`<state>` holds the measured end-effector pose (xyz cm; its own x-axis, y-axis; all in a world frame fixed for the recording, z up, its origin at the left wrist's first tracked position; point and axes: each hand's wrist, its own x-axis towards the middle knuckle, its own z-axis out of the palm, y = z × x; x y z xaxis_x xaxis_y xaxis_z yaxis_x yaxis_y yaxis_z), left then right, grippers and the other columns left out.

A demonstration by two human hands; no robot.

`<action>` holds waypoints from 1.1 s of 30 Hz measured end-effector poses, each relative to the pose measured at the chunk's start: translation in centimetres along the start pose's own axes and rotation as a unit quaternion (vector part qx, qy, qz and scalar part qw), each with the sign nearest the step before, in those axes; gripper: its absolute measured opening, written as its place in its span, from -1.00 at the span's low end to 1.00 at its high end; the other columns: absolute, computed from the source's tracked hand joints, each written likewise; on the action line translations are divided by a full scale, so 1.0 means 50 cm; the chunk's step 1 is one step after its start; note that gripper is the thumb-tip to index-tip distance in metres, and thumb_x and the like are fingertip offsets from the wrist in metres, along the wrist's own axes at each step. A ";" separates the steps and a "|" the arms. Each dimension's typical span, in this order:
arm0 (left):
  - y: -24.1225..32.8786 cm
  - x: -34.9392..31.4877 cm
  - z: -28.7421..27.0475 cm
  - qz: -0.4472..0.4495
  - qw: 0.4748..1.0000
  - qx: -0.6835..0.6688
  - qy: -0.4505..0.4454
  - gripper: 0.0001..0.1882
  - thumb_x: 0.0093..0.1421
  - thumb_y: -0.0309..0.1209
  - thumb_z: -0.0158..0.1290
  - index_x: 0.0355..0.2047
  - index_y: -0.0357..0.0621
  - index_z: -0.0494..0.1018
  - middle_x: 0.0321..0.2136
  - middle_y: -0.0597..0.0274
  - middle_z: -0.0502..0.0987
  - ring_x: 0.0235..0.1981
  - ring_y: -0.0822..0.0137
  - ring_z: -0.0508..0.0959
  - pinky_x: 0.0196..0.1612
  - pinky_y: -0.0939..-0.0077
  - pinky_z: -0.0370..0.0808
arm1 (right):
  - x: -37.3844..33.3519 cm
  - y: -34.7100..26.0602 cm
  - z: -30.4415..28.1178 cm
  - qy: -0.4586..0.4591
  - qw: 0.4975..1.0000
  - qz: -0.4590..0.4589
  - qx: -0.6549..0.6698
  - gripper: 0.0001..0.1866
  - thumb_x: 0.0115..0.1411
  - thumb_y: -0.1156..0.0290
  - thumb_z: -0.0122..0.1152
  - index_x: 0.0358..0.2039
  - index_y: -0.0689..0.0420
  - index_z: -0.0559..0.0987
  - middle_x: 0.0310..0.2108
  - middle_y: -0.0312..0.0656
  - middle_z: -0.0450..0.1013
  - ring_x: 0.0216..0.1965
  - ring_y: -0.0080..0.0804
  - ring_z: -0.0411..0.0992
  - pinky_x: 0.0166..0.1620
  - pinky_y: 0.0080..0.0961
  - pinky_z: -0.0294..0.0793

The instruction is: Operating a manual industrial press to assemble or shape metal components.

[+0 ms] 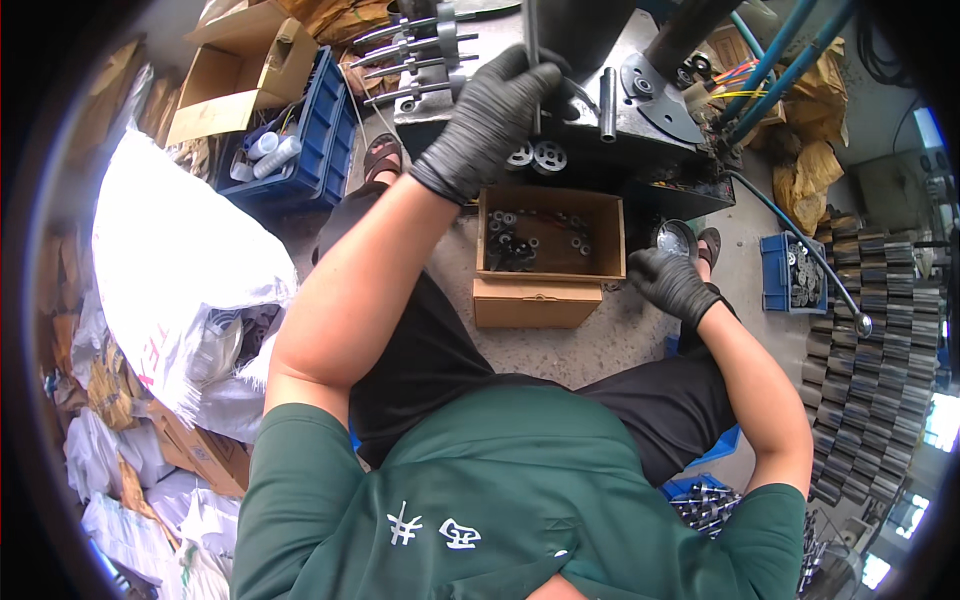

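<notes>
My left hand (500, 110), in a black glove, reaches up to the metal machine bench (625, 65). Its fingers close round a thin upright metal rod (531, 30). Just right of it, a short dark metal bar (608, 105) sticks out from the bench top. My gloved right hand (673, 284) is low beside my right knee with its fingers curled. Against its far side is a round shiny metal dish (677, 238); whether the fingers grip it is hidden. Between my knees, an open cardboard box (550, 262) holds several small ring-shaped metal parts (515, 245).
On the left stand a blue crate (325, 130) and a bulging white sack (180, 250). Several metal rods (420, 60) line the bench's left end. A blue bin (793, 275) of metal parts and stacked metal cylinders (870, 350) are on the right, near a ball-ended lever (862, 323).
</notes>
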<state>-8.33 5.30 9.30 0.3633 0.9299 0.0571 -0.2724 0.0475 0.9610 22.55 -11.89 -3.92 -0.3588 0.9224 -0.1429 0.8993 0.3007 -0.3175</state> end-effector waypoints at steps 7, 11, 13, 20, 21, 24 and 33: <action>-0.036 -0.053 -0.021 -0.083 0.996 -0.041 -0.013 -0.72 0.44 -0.29 -0.03 -0.01 -0.23 0.46 -0.30 0.14 0.63 -0.38 0.33 0.68 -0.34 0.52 0.63 | 0.146 -0.064 0.135 -0.198 0.977 -0.049 -0.060 -0.45 0.13 0.03 0.27 -0.02 0.20 0.58 -0.10 0.11 0.54 -0.06 0.03 0.54 0.03 -0.09 0.53; -0.017 -0.035 -0.031 -0.051 0.997 -0.050 -0.010 -0.73 0.43 -0.33 -0.02 -0.01 -0.28 0.44 -0.30 0.07 0.62 -0.42 0.33 0.68 -0.39 0.55 0.66 | 0.228 -0.118 0.223 -0.263 0.962 -0.050 -0.059 -0.25 0.03 -0.11 0.32 0.08 0.22 0.54 -0.02 0.15 0.53 0.01 0.04 0.52 0.13 -0.12 0.50; -0.012 -0.032 -0.031 -0.054 0.997 -0.056 0.000 -0.73 0.42 -0.34 -0.01 -0.01 -0.29 0.44 -0.30 0.07 0.62 -0.42 0.33 0.68 -0.39 0.55 0.66 | 0.252 -0.138 0.256 -0.324 0.944 -0.006 -0.064 -0.25 -0.01 -0.06 0.32 0.11 0.20 0.54 -0.06 0.14 0.56 0.00 0.05 0.54 0.10 -0.14 0.52; -0.011 -0.053 -0.025 -0.131 0.989 -0.066 -0.008 -0.74 0.41 -0.34 0.01 -0.04 -0.29 0.46 -0.36 0.08 0.64 -0.41 0.37 0.67 -0.35 0.52 0.63 | 0.246 -0.081 0.317 -0.300 0.952 -0.023 -0.059 -0.31 0.07 -0.06 0.24 0.13 0.12 0.54 -0.05 0.14 0.57 0.05 0.05 0.53 0.14 -0.14 0.50; -0.012 -0.055 -0.026 -0.134 0.988 -0.073 -0.029 -0.70 0.38 -0.35 0.02 0.01 -0.30 0.43 -0.36 0.08 0.64 -0.45 0.35 0.67 -0.37 0.49 0.63 | 0.252 -0.057 0.328 -0.302 0.953 -0.003 0.029 -0.34 0.15 -0.05 0.17 0.16 0.11 0.53 0.00 0.16 0.54 0.09 0.04 0.50 0.20 -0.16 0.45; -0.013 -0.065 -0.024 -0.136 0.985 -0.089 -0.055 -0.63 0.34 -0.34 0.05 0.07 -0.31 0.40 -0.37 0.09 0.63 -0.49 0.35 0.66 -0.36 0.47 0.63 | 0.290 0.016 0.355 -0.281 0.952 0.034 0.118 -0.29 0.30 -0.12 0.04 0.33 0.04 0.32 0.27 0.10 0.27 0.32 -0.04 0.21 0.37 -0.20 0.15; -0.010 -0.072 -0.016 -0.171 0.981 -0.083 -0.049 -0.74 0.38 -0.38 0.02 -0.03 -0.29 0.47 -0.35 0.12 0.64 -0.44 0.36 0.66 -0.32 0.48 0.62 | 0.383 0.067 0.376 -0.163 0.980 0.088 0.074 -0.28 0.34 -0.11 0.04 0.39 -0.02 0.20 0.39 0.00 0.12 0.40 -0.11 0.06 0.40 -0.23 0.02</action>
<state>-10.21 2.23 8.39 0.5406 0.8099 -0.2276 -0.2571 0.4167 0.8719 13.99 2.22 -25.33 -0.2841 0.8231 -0.4917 0.9169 0.0834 -0.3903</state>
